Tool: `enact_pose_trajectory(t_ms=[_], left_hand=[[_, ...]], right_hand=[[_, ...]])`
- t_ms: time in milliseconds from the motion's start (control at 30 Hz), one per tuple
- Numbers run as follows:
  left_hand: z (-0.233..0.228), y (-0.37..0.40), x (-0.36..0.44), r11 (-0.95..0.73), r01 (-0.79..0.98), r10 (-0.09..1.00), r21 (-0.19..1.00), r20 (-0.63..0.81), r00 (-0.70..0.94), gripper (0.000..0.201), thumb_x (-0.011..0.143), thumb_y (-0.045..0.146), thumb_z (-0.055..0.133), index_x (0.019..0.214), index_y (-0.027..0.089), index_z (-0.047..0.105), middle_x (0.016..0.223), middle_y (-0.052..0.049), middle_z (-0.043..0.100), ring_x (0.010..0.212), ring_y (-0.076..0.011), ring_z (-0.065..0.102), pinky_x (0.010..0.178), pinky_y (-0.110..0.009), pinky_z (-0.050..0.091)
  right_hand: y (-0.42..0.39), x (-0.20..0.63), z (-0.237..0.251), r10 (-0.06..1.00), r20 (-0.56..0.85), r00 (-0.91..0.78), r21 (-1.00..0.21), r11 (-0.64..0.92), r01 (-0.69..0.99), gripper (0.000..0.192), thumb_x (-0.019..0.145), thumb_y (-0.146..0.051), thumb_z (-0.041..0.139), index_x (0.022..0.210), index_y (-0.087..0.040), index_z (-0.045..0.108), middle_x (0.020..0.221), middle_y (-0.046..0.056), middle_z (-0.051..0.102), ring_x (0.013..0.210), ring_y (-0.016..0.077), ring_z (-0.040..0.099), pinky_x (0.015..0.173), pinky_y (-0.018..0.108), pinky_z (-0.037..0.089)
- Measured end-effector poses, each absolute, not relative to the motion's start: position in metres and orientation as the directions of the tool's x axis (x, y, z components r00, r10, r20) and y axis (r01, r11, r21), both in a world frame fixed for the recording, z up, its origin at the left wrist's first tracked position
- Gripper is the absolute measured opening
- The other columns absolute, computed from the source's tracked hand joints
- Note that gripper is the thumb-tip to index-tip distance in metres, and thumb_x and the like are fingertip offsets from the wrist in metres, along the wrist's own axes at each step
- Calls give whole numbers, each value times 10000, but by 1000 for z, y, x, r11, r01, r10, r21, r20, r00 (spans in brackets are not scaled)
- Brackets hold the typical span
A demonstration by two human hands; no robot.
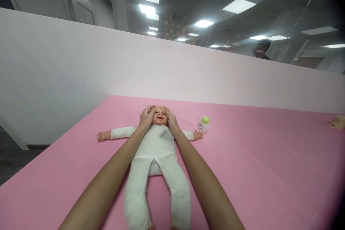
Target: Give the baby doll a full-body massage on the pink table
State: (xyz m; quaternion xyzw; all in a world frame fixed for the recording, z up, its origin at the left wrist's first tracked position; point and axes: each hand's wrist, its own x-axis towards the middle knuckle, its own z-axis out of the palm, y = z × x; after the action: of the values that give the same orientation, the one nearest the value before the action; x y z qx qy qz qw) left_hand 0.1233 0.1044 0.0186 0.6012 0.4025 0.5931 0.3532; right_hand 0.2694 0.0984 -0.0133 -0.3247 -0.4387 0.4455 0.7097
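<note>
A baby doll (155, 143) with a white cloth body lies on its back, head away from me, arms spread out to both sides. My left hand (147, 116) cups the left side of its head, fingers curved over the temple. On the opposite side, my right hand (171, 118) presses against the head in the same way. The doll's smiling face shows between my palms. Close to the doll's hand on the right stands a small clear bottle (203, 126) with a green cap, apart from my fingers.
The doll and bottle rest on a pink table surface (256, 165). A white partition (188, 72) rises behind it. A beige object (336, 121) sits at the far right edge. Beyond the partition, a person (262, 49) is partly visible, and a doorway (88, 5) is at the upper left.
</note>
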Motion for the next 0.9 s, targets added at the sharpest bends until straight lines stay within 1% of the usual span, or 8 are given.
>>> enact_pose_trajectory(t_ms=[100, 233, 300, 433, 533, 667, 800, 900], left_hand=[[18, 104, 123, -433, 79, 899, 898, 437, -40, 305, 886, 323, 527, 1084, 224, 736, 1230, -64, 736, 1213, -254, 647, 1084, -386, 484], [19, 103, 124, -434, 68, 900, 898, 436, -21, 328, 879, 405, 621, 1128, 218, 725, 1229, -75, 737, 1179, -255, 660, 1056, -373, 498], [19, 102, 124, -424, 69, 904, 903, 426, -22, 335, 877, 405, 635, 1141, 220, 722, 1246, -75, 733, 1189, -255, 656, 1056, -372, 496], [19, 101, 126, -410, 74, 910, 909, 413, -40, 287, 905, 332, 549, 1093, 208, 727, 1250, -82, 728, 1195, -253, 652, 1050, -377, 498], [18, 100, 126, -421, 53, 906, 906, 423, -26, 291, 899, 364, 588, 1105, 208, 722, 1225, -80, 733, 1169, -251, 663, 1035, -372, 506], [21, 97, 126, -429, 55, 902, 901, 431, -15, 306, 877, 376, 637, 1118, 210, 724, 1219, -78, 736, 1181, -255, 657, 1056, -380, 489], [23, 95, 126, -407, 75, 910, 910, 411, -45, 274, 898, 289, 554, 1085, 202, 735, 1251, -80, 729, 1207, -245, 645, 1068, -373, 480], [22, 95, 126, -416, 73, 907, 907, 419, -35, 275, 896, 314, 583, 1095, 204, 736, 1244, -79, 732, 1207, -245, 645, 1068, -367, 482]], right_hand=[[98, 269, -13, 919, 329, 217, -850, 389, -356, 411, 798, -463, 716, 1149, -251, 749, 1341, 26, 707, 1310, 229, 603, 1174, 376, 447], [97, 271, -14, 919, 346, 192, -866, 391, -312, 484, 779, -459, 771, 1211, -245, 725, 1357, 40, 698, 1300, 238, 611, 1155, 380, 464], [97, 272, -15, 920, 340, 197, -872, 386, -301, 498, 769, -449, 781, 1221, -249, 722, 1370, 34, 693, 1316, 239, 600, 1156, 373, 462], [95, 271, -13, 940, 271, 205, -870, 331, -366, 433, 787, -419, 731, 1191, -261, 738, 1358, 15, 701, 1307, 241, 612, 1136, 365, 481], [93, 269, -12, 949, 247, 198, -857, 309, -413, 437, 776, -410, 735, 1187, -260, 735, 1319, 17, 718, 1276, 245, 636, 1105, 370, 507], [92, 269, -11, 951, 249, 185, -866, 304, -397, 495, 760, -418, 759, 1226, -258, 716, 1302, 23, 722, 1240, 245, 656, 1083, 374, 523], [93, 270, -12, 954, 228, 196, -870, 290, -398, 456, 773, -408, 728, 1204, -258, 726, 1297, 18, 728, 1252, 254, 652, 1084, 385, 531], [95, 271, -14, 945, 253, 205, -870, 315, -379, 437, 781, -417, 730, 1191, -265, 736, 1336, 10, 711, 1291, 241, 628, 1123, 370, 499]])
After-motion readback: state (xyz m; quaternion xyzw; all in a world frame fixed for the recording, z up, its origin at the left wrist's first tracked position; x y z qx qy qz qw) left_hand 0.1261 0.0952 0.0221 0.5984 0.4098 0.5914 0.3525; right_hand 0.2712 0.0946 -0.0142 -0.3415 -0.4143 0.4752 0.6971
